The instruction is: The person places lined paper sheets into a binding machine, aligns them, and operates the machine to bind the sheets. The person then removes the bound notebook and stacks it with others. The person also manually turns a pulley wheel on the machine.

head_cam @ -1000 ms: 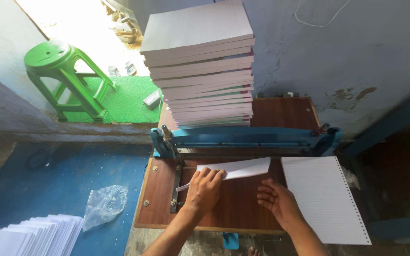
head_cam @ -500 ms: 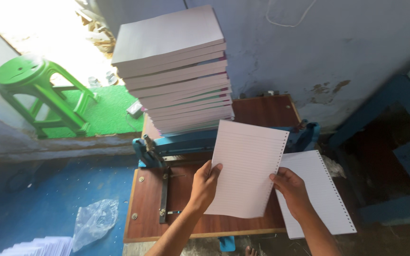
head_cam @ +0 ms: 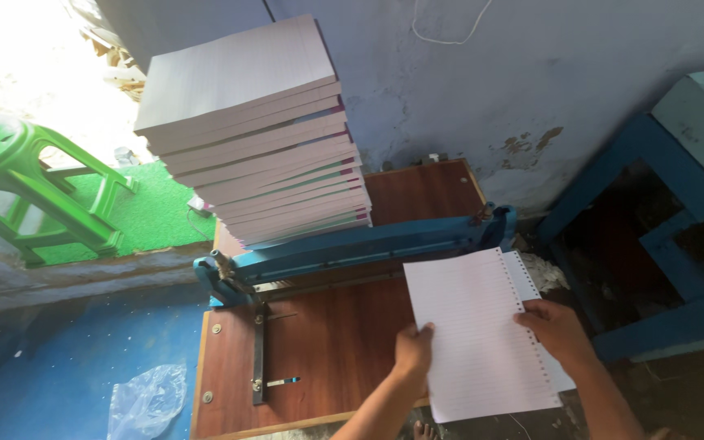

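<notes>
Your left hand (head_cam: 414, 350) pinches the lower left edge of a ruled, hole-punched paper sheet bundle (head_cam: 478, 330), thumb on top. Your right hand (head_cam: 558, 330) grips the punched right edge, fingers curled under. The sheets sit lower right of frame, held over the right end of the brown wooden board (head_cam: 319, 350), above another punched sheet (head_cam: 531, 285) peeking out at the right. Blue punching machine bar (head_cam: 352, 248) runs across mid-frame. Tall stack of ruled paper (head_cam: 258, 130) stands behind it, upper centre. Green plastic stool (head_cam: 26, 191) at left edge; clear plastic bag (head_cam: 148, 399) lower left on blue floor.
</notes>
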